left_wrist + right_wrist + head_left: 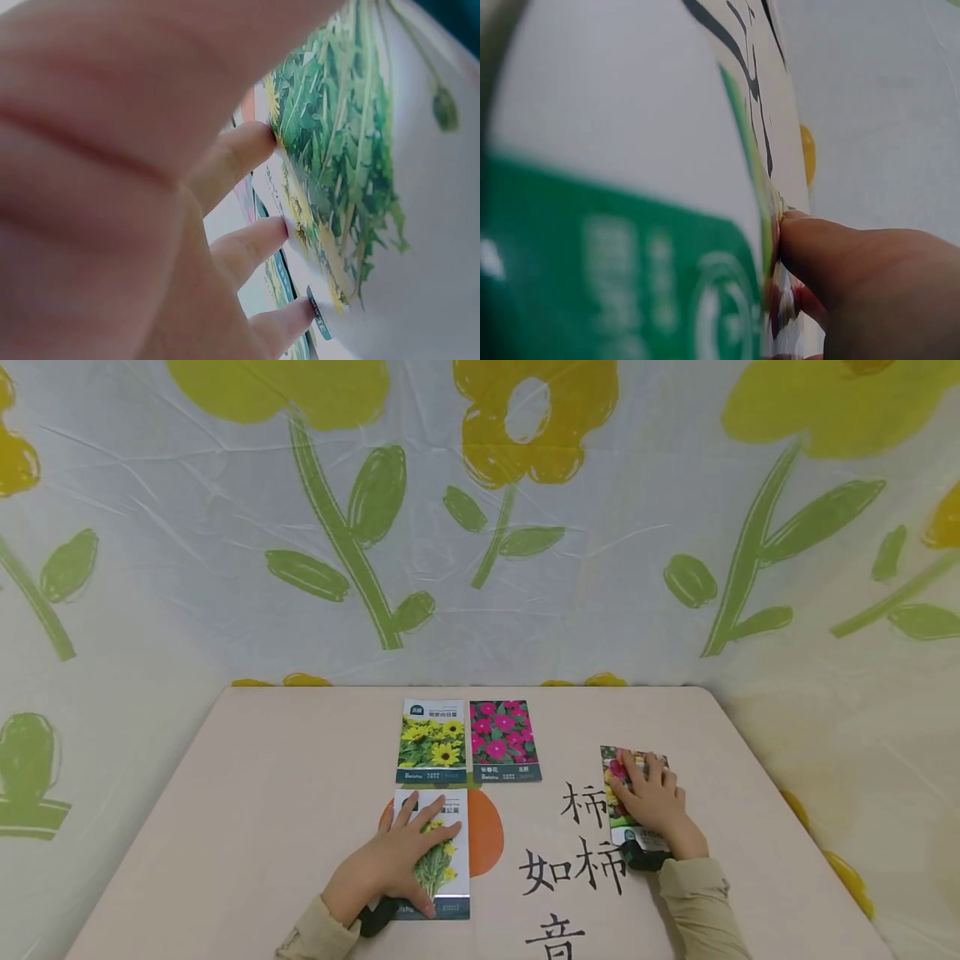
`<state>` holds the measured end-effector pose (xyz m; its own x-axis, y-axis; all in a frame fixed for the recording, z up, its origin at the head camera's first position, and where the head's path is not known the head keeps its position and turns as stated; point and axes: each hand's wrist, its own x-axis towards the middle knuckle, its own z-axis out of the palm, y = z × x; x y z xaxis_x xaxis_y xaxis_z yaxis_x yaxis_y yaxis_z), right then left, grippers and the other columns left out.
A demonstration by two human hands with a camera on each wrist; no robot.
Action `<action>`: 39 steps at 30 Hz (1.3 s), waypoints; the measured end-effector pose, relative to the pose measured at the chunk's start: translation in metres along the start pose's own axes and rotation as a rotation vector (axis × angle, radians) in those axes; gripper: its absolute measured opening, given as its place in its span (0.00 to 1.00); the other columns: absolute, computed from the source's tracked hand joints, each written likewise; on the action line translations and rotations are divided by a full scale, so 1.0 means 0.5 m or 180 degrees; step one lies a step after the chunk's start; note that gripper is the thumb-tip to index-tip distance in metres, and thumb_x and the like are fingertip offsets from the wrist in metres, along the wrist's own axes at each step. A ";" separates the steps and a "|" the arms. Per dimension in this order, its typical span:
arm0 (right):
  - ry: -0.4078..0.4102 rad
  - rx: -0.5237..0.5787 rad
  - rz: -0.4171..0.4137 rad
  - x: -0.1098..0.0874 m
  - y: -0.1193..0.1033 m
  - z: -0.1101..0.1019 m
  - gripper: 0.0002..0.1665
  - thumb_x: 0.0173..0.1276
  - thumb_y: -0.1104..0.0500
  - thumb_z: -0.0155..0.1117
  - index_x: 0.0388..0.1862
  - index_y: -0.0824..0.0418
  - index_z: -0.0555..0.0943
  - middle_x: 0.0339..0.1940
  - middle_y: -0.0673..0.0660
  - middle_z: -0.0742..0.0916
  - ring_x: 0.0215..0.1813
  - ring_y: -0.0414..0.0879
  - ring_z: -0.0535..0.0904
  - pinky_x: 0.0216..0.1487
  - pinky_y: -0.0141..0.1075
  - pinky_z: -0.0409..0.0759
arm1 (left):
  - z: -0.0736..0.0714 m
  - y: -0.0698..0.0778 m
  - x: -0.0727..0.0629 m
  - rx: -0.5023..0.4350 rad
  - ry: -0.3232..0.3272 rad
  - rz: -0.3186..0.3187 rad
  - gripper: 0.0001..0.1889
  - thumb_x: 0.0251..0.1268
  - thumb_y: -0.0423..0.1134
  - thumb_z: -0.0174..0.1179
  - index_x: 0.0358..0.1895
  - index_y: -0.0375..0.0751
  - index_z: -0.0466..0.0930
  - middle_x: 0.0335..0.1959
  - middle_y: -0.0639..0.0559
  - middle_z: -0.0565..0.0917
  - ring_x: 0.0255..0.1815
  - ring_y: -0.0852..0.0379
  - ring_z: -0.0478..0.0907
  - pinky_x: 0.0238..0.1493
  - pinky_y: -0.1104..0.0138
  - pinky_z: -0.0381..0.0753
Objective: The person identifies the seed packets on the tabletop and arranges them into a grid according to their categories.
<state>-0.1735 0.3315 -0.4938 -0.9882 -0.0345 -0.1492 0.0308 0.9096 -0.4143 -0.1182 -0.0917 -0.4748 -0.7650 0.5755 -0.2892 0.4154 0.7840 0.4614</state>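
Tan sleeves and black wrist straps frame my two hands, working at a pale, peach-toned tabletop. My left hand is spread, fingers apart, across a white packet with a yellow-flowered plant, flat on the near middle of the table. My right hand lies over a packet of mixed bright blooms to the right, fingers resting on its face and thumb at its left edge. Between them, black characters run down the tabletop, and an orange printed shape shows around the left-hand packet. Farther off, a yellow-flower packet and a magenta-flower packet lie side by side, a narrow gap between them. Beyond the table's rounded far corners rises a creased, whitish cloth backdrop, printed with big yellow flowers and green stems, enclosing both sides.
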 end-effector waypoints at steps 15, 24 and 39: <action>0.0036 -0.0264 -0.0066 -0.013 -0.021 0.023 0.44 0.78 0.39 0.47 0.79 0.65 0.52 0.74 0.80 0.49 0.68 0.83 0.46 0.62 0.77 0.48 | -0.008 0.006 -0.005 0.0077 -0.0008 0.0027 0.56 0.33 0.59 0.81 0.75 0.57 0.66 0.81 0.47 0.50 0.78 0.31 0.39 0.71 0.32 0.36; 0.0112 -0.0304 -0.0084 -0.024 -0.036 0.028 0.43 0.78 0.41 0.48 0.78 0.66 0.53 0.73 0.80 0.51 0.68 0.83 0.48 0.61 0.76 0.50 | -0.007 0.006 -0.005 0.0106 -0.0035 0.0013 0.56 0.34 0.58 0.81 0.75 0.58 0.65 0.81 0.48 0.50 0.78 0.31 0.39 0.71 0.32 0.36; 0.0177 -0.0318 -0.0131 -0.025 -0.038 0.035 0.43 0.77 0.41 0.49 0.78 0.66 0.54 0.73 0.81 0.52 0.68 0.83 0.48 0.61 0.76 0.50 | -0.008 0.008 -0.008 0.0084 -0.0019 -0.0006 0.56 0.33 0.58 0.82 0.75 0.58 0.66 0.81 0.48 0.50 0.78 0.31 0.39 0.71 0.32 0.36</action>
<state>-0.1590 0.3075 -0.4996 -0.9952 -0.0521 -0.0826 -0.0223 0.9447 -0.3272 -0.1157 -0.0918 -0.4683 -0.7629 0.5752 -0.2950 0.4267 0.7909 0.4386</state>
